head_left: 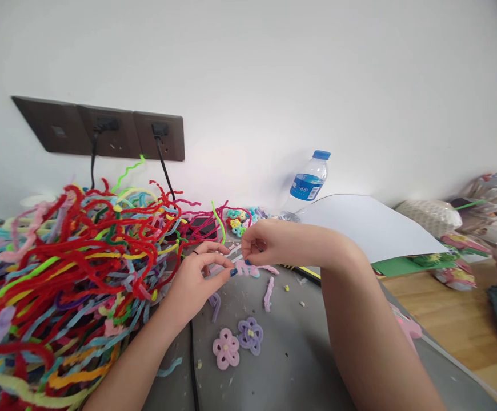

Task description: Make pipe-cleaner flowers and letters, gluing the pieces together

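My left hand (201, 274) and my right hand (269, 242) meet over the grey tabletop at a curled pink and lavender pipe cleaner (253, 272). The left thumb and index finger pinch at its left end. From above, the right fingertips close on its upper side; they partly hide it. Short lavender pipe cleaner pieces lie near the hands, one (268, 294) to the right and a bent one (215, 306) below the left hand. Closer to me, a pink pipe cleaner flower (225, 349) touches a purple flower (251, 335), both with pale yellow centres.
A big tangle of coloured pipe cleaners (81, 274) covers the left side. Behind the hands stand a water bottle (306, 185) and small colourful flowers (237, 220). White paper (360, 225) lies at right. A black cable (193, 365) crosses the grey table (300, 365); a glue gun (407, 325) is partly hidden.
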Demonstrator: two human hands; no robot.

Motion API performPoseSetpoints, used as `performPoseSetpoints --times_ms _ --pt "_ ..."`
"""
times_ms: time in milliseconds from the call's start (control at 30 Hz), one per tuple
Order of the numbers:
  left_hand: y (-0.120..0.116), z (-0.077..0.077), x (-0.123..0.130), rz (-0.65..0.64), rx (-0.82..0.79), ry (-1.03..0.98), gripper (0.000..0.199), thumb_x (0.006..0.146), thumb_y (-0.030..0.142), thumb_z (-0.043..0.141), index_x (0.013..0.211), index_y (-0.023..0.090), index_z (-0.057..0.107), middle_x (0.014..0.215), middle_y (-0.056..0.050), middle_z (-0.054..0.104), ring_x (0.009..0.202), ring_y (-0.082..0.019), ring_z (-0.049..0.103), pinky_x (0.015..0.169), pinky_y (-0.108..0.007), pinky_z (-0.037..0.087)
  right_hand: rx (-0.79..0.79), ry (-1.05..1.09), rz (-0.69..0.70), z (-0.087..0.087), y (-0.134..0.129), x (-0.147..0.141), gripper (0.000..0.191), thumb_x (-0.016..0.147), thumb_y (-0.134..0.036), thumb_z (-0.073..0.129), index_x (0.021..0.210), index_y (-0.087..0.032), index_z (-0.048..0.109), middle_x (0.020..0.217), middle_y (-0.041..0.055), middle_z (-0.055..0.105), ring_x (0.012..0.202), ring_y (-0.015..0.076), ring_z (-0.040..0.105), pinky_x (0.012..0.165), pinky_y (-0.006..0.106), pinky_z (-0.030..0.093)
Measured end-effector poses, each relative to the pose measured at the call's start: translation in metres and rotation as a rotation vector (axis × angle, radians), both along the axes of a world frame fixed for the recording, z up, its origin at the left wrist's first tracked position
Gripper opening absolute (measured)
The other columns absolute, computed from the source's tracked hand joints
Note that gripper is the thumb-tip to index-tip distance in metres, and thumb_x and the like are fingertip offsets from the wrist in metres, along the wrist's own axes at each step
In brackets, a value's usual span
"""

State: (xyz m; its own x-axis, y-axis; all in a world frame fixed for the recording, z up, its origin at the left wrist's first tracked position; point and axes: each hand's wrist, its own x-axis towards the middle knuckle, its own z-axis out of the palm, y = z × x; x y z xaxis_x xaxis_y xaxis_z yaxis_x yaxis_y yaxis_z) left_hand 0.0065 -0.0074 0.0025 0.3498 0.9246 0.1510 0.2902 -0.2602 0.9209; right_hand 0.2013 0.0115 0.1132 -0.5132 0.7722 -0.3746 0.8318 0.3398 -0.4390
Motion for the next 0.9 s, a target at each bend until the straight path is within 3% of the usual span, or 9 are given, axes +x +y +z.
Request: performPoseSetpoints --times_ms 233,900 --pt "0.0000 0.0016 0.0003 0.007 -0.003 0.014 0.014 0.078 0.026 0.062 0.076 0.022 0.075 0.112 -0.007 0.063 0.086 -0.018 0.061 0.062 -0.027 0.039 -0.012 0.005 0.000 0.0017 -0.0013 0.0010 0.008 0.078 -0.019 0.053 0.074 -0.020 0.060 0.064 -0.0027 0.055 0.055 0.0108 0.042 0.048 0.024 0.031" --pt "0.0010 -0.0006 -0.0012 0.005 0.025 0.002 0.013 0.080 0.025 0.064 0.078 0.021 0.076 0.111 -0.008 0.064 0.090 -0.020 0.063 0.065 -0.027 0.042 0.004 0.010 -0.009 0.0040 -0.0018 0.0009 0.008 0.081 -0.020 0.056 0.078 -0.019 0.063 0.067 -0.0012 0.058 0.058 0.0120 0.045 0.050 0.025 0.033"
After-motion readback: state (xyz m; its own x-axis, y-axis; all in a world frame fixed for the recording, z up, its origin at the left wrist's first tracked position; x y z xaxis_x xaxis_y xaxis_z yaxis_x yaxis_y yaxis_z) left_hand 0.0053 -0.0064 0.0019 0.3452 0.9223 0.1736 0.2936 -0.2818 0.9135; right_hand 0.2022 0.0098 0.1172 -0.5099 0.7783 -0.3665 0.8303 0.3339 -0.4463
